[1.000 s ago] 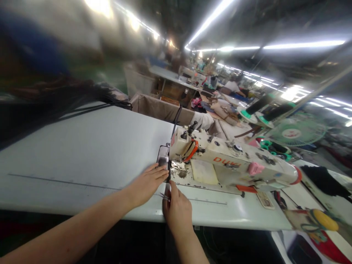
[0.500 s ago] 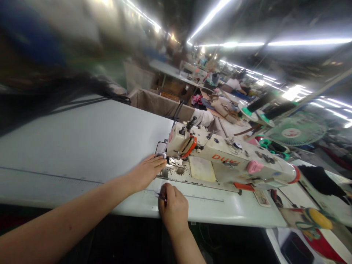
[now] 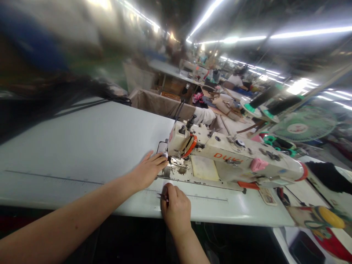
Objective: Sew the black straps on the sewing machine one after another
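Note:
A cream sewing machine [image 3: 228,154] with orange trim stands on the pale table [image 3: 82,139]. My left hand [image 3: 150,169] lies palm down with its fingers stretched out, the tips beside the presser foot and metal needle plate [image 3: 176,161]. Anything under those fingers is hidden. Nearer the table's front edge, my right hand [image 3: 176,205] is closed around small dark scissors [image 3: 163,197], whose tips point left.
Right of the machine are a black cloth [image 3: 327,176] and a dark phone-like object [image 3: 306,247]. Thread cones [image 3: 258,101] and a green fan [image 3: 302,126] stand behind it. A fabric-lined bin [image 3: 159,104] borders the table's far side. A person [image 3: 235,80] sits far off.
The view has shifted slightly, so the machine and items on the right appear farther right. Both hands keep nearly the same places and poses.

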A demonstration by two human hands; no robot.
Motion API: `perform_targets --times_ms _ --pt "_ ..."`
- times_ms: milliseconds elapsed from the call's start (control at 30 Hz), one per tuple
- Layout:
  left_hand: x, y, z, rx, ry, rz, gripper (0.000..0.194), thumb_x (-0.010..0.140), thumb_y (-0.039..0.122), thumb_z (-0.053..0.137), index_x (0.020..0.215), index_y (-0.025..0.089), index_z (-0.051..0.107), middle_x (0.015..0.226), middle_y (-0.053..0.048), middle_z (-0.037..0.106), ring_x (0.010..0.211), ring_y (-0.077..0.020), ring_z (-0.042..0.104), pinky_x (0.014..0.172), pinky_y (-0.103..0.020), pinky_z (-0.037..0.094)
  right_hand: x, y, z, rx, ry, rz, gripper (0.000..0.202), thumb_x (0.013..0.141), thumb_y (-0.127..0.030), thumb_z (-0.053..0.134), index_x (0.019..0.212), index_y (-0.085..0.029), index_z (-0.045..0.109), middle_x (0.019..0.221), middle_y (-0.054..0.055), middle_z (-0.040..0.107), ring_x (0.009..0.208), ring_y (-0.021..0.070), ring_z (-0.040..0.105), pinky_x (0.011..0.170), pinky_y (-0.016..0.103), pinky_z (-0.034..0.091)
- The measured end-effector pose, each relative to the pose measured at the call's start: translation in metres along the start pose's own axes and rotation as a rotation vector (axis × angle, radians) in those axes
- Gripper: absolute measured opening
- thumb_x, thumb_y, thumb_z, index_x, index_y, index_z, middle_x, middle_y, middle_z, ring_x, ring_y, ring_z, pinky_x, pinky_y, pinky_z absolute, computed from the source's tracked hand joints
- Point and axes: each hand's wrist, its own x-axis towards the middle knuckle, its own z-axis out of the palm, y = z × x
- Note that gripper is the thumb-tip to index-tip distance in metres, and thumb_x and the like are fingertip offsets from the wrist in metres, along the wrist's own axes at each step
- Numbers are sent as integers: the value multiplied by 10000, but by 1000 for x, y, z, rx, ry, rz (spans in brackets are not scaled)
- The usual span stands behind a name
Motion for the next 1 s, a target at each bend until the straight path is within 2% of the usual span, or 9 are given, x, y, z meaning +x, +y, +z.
perform_targets --times_ms 100,167,233,367,467,567,667,800,1000 --pt "8 -8 3 -97 53 -12 533 913 43 433 1360 274 610 1486 -58 584 1458 -260 448 1255 -554 277 1 -1 -1 2 11 -3 271 839 -118 503 1077 -207 596 768 11 601 684 191 549 613 301 355" --pt "21 -19 5 -206 94 -46 428 952 94 419 1253 245 684 1410 -74 632 1359 -245 549 1221 -489 376 1 -2 -2 -3 9 -6 285 849 -120 499 1106 -201 594 775 14 605 688 193 549 614 302 356" --pt "39 -32 7 -284 124 -67 387 965 126 420 1215 213 703 1395 -91 634 1305 -229 588 1193 -422 434 0 -2 -2 -12 4 -9 297 850 -123 500 1123 -196 592 783 18 607 691 195 547 615 303 358" --pt "72 -52 11 -316 110 -20 335 980 198 469 1216 222 704 1452 -69 604 1320 -218 578 1187 -366 444 -2 -1 1 -21 23 -9 286 848 -134 501 1113 -195 592 780 21 597 683 197 535 610 307 362" --pt "87 -56 9 -330 78 33 315 983 253 512 1233 213 699 1426 -65 638 1302 -215 594 1183 -331 436 -3 0 4 -25 31 -8 282 842 -142 513 1107 -196 590 780 21 592 682 197 532 607 308 367" --pt "91 -55 4 -343 67 88 394 974 262 545 1358 221 625 1460 -61 621 1351 -211 559 1222 -333 382 -3 0 5 -35 31 -10 285 832 -143 528 1105 -194 591 775 19 584 684 196 533 607 304 380" --pt "89 -54 0 -343 73 98 412 972 273 549 1376 229 613 1444 -61 634 1363 -229 544 1221 -378 386 -4 -1 4 -37 21 -7 299 821 -137 530 1108 -191 593 771 19 577 689 198 537 613 303 398" --pt "85 -58 0 -322 80 68 327 960 302 565 1242 224 711 1342 -68 694 1298 -245 581 1156 -397 451 -4 -1 4 -32 12 -4 316 814 -137 528 1118 -189 596 776 23 583 693 204 541 611 307 405" --pt "79 -64 -8 -264 83 28 188 874 326 689 1004 254 803 1144 -58 758 1176 -263 631 1102 -417 456 -1 -3 -1 -35 15 -6 288 822 -143 525 1097 -197 593 766 22 598 685 202 544 605 309 390"
